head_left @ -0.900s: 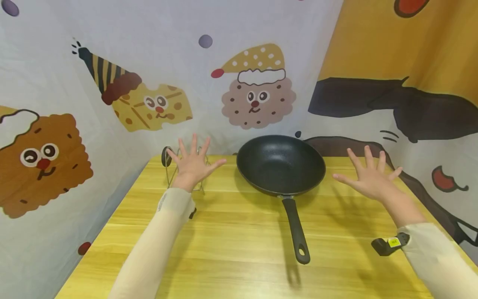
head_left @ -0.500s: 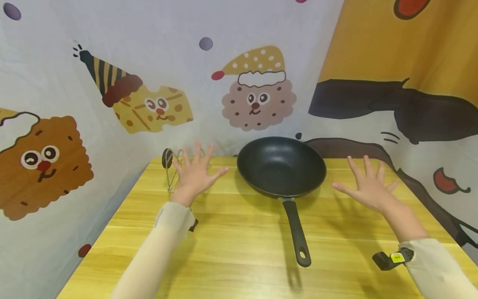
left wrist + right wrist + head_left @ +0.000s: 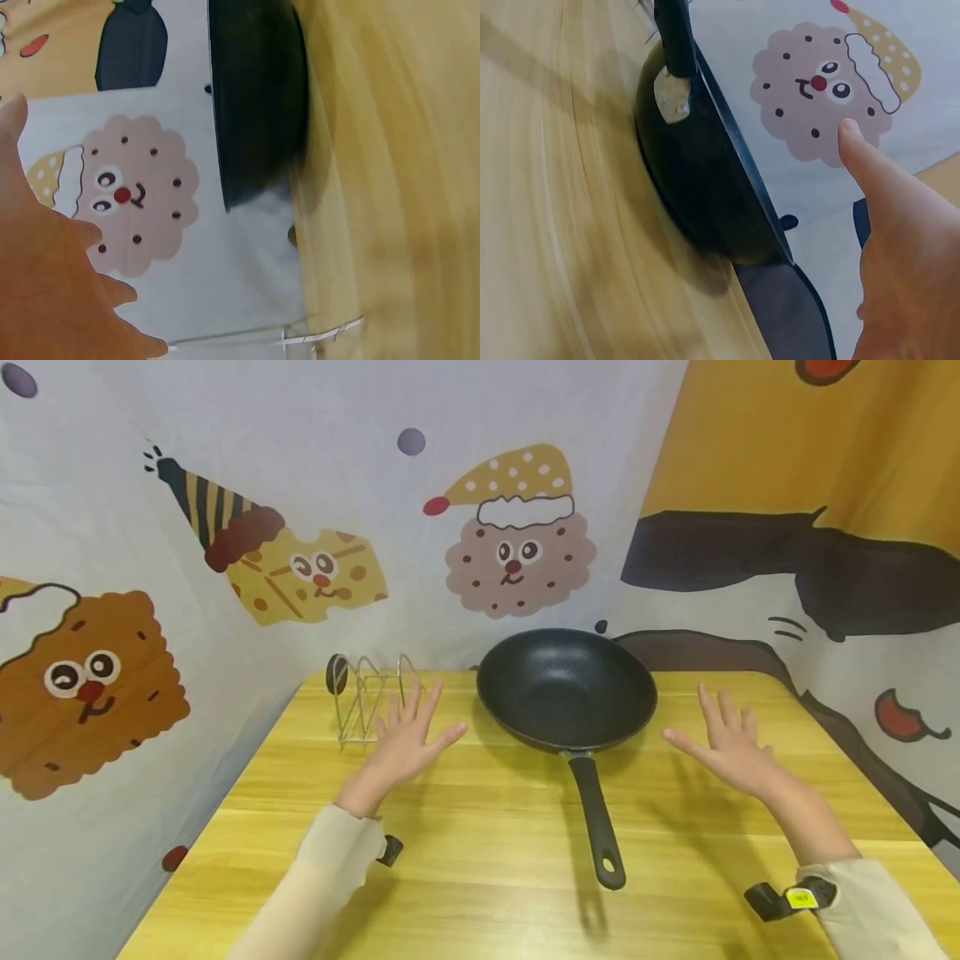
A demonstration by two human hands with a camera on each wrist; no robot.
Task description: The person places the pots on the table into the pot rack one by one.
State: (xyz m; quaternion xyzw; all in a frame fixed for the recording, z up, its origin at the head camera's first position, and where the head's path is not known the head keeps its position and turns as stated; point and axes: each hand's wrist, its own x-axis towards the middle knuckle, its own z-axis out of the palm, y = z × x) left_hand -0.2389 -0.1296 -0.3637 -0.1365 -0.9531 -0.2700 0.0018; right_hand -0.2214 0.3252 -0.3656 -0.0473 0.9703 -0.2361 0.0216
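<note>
A black frying pan (image 3: 566, 693) stands on the wooden table, its handle (image 3: 597, 827) pointing toward the near edge. To the left of the pan my left hand (image 3: 405, 743) hovers with fingers spread, holding nothing. Behind that hand is a wire rack (image 3: 360, 697) with a black round piece on its left end; the fingers hide part of it. On the pan's other side my right hand (image 3: 731, 743) is held in the air, fingers extended and apart from the pan. The right wrist view shows the pan's side (image 3: 705, 187) with the thumb (image 3: 866, 154) away from it.
The wooden table (image 3: 465, 860) carries the pan and rack. A cloth with cartoon prints (image 3: 517, 568) hangs behind and along the sides of the table. Small black cameras are strapped at both wrists.
Both hands have come lower and nearer to me, and the left has shifted slightly right, uncovering more of the wire rack. The pan and rack stay in place.
</note>
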